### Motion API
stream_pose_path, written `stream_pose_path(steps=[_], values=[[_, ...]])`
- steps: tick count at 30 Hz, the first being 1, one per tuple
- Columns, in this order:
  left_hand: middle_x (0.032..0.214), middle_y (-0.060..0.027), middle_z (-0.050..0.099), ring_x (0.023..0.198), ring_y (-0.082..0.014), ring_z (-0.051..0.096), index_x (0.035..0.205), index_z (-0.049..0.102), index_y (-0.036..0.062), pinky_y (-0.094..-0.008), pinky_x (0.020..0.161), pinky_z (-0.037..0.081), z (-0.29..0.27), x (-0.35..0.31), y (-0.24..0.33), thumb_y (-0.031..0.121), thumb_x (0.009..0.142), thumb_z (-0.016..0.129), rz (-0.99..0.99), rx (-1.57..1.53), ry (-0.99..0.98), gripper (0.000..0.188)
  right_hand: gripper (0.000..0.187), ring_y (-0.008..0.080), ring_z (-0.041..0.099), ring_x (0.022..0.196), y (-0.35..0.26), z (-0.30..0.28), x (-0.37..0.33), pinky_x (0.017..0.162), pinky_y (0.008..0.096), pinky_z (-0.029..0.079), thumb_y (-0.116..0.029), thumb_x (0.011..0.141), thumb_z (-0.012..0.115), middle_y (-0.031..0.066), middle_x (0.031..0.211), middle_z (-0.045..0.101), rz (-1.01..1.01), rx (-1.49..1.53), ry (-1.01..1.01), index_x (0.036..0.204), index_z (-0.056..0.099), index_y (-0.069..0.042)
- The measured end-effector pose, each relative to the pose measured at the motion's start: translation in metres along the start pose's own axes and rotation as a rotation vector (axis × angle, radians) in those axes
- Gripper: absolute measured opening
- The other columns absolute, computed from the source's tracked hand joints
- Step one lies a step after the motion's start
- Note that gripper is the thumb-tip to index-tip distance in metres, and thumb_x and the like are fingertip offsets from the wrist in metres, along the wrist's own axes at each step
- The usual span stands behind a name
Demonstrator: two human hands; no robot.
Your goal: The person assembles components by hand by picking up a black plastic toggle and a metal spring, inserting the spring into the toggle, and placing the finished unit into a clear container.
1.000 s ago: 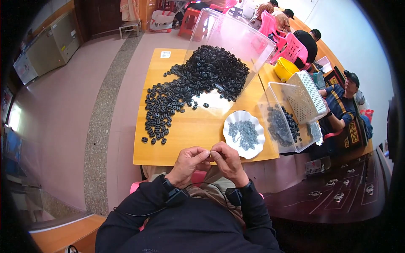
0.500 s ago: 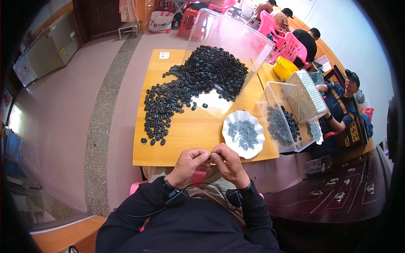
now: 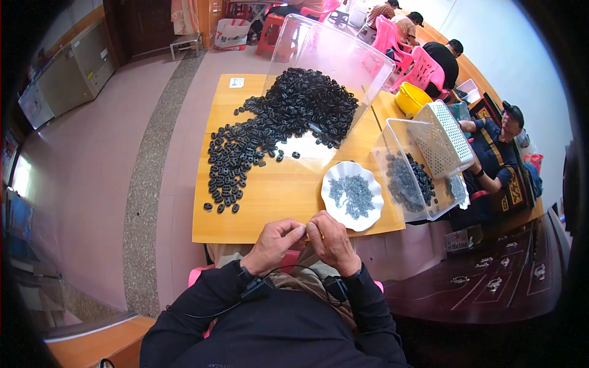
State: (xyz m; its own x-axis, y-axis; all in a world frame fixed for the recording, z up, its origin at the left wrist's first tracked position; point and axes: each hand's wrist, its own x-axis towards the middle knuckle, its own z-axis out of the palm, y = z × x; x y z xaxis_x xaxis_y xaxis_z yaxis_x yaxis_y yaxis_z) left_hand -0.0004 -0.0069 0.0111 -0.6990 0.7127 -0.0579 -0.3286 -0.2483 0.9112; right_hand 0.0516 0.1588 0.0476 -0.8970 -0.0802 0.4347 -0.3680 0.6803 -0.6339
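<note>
- Head view shows the left hand (image 3: 277,240) and the right hand (image 3: 332,240) brought together at the near edge of the table (image 3: 270,202), fingertips meeting over a small part that is too tiny and too covered to name.
- Each grip is pressed together, thumb against fingers, pinching that hidden piece between the two hands; it sits just above the table edge, in front of the person's chest.
- Compared with a second ago, the hands have barely shifted: they stay knuckle to knuckle in the same spot, so the fiddly fitting work seems to be going on rather than finished.
- Just beyond the right hand lies a white scalloped plate (image 3: 352,195) holding a heap of small grey pieces.
- Farther out, a big spill of black ring-shaped parts (image 3: 270,132) runs from the table's left side up into a tipped clear plastic bin (image 3: 334,58).
- To the right stands a second clear tub (image 3: 410,181) with dark parts inside, a white perforated basket (image 3: 451,138) leaning on it, and a yellow bowl (image 3: 412,98) behind.
- A small white label (image 3: 237,82) sits at the far left corner of the table; a red and white box (image 3: 463,239) stands on the floor at the right.
- Another person in a dark top (image 3: 494,153) sits at the right side, with pink chairs (image 3: 423,67) beyond.
</note>
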Motion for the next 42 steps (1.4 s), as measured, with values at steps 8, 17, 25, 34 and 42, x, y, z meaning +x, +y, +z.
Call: stream_pose_path(steps=[8, 17, 25, 34, 42], values=[[0.084, 0.0005, 0.064, 0.075, -0.0049, 0.058, 0.098, 0.063, 0.0001, -0.0203, 0.067, 0.049, -0.001, -0.001, 0.002, 0.017, 0.095, 0.058, 0.012, 0.087, 0.051, 0.018, 0.009, 0.0248, 0.056, 0.065, 0.002, 0.004, 0.001, 0.057, 0.0323, 0.044, -0.001, 0.088, 0.059, 0.0131, 0.074, 0.055, 0.016, 0.119, 0.058, 0.08, 0.054, 0.002], [0.083, -0.0006, 0.065, 0.074, -0.0055, 0.057, 0.094, 0.066, -0.0017, -0.0207, 0.065, 0.047, 0.0, -0.001, -0.004, 0.011, 0.092, 0.062, 0.14, 0.265, 0.16, 0.013, 0.01, 0.0292, 0.056, 0.058, -0.004, 0.011, -0.001, 0.054, 0.0364, 0.045, -0.003, 0.084, 0.063, 0.0143, 0.069, 0.056, 0.07, 0.03, 0.147, 0.079, 0.057, 0.001], [0.08, -0.0063, 0.066, 0.074, -0.0117, 0.061, 0.091, 0.066, -0.0018, -0.0256, 0.065, 0.047, 0.001, -0.001, -0.005, 0.01, 0.088, 0.063, 0.211, 0.419, 0.222, 0.012, 0.008, 0.0255, 0.059, 0.061, -0.004, 0.013, -0.004, 0.055, 0.033, 0.047, -0.004, 0.086, 0.063, 0.0141, 0.072, 0.058, 0.095, 0.012, 0.154, 0.082, 0.059, 0.002], [0.083, -0.0026, 0.066, 0.076, -0.0076, 0.059, 0.093, 0.066, -0.0017, -0.0219, 0.067, 0.048, 0.001, -0.002, -0.008, 0.007, 0.09, 0.063, 0.231, 0.382, 0.194, 0.01, 0.004, 0.0096, 0.057, 0.071, 0.013, 0.017, -0.013, 0.063, 0.022, 0.047, -0.001, 0.091, 0.058, 0.0046, 0.083, 0.056, 0.287, 0.504, 0.031, 0.091, 0.058, 0.003], [0.08, -0.0045, 0.065, 0.073, -0.0095, 0.059, 0.09, 0.068, -0.0015, -0.0235, 0.064, 0.047, 0.005, -0.004, -0.001, 0.005, 0.086, 0.066, 0.285, 0.488, 0.22, 0.008, 0.007, 0.0132, 0.052, 0.068, 0.003, 0.007, -0.008, 0.06, 0.0258, 0.042, -0.004, 0.091, 0.057, 0.0067, 0.078, 0.053, 0.209, 0.272, -0.006, 0.086, 0.055, 0.001]])
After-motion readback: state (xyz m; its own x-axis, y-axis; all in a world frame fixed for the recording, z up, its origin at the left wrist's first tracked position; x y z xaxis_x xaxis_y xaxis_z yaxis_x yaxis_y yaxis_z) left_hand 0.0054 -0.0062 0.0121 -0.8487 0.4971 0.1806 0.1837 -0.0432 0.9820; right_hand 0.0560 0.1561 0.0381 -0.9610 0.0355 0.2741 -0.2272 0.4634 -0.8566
